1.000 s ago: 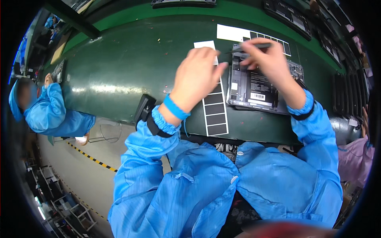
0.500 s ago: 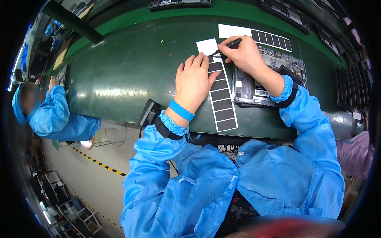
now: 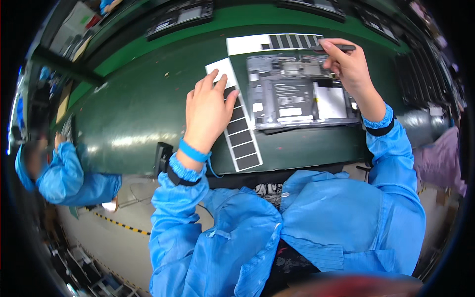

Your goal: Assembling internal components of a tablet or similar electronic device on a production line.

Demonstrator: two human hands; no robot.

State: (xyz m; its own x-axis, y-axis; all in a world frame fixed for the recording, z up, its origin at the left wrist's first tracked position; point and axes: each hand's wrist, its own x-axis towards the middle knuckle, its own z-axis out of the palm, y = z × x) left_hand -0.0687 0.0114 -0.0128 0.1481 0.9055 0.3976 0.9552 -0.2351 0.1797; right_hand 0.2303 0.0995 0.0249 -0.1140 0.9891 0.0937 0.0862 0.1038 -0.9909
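My left hand (image 3: 208, 106) lies flat with fingers spread on a white backing sheet (image 3: 220, 68) that carries a row of black rectangular pads (image 3: 243, 150). Its fingertips rest on the sheet's white upper end. My right hand (image 3: 349, 67) is closed round a slim black pen-like tool (image 3: 345, 48), above the far right corner of an opened laptop base (image 3: 292, 99). The tool points left; its tip is hard to make out against the black pads behind it. Inside the laptop base, the battery and a silver rectangular plate (image 3: 330, 103) show.
A second backing sheet (image 3: 247, 45) with black pads lies beyond the laptop base. More laptop bases (image 3: 180, 20) line the far shelf, and dark panels (image 3: 428, 81) stand at the right. Another person in blue (image 3: 62, 173) works at the far left. A black box (image 3: 163, 157) sits at the table's front edge.
My right hand with the tool has moved off the near sheet to the right, over the laptop base's far right corner. My left hand stays on the sheet. The whole view has shifted.
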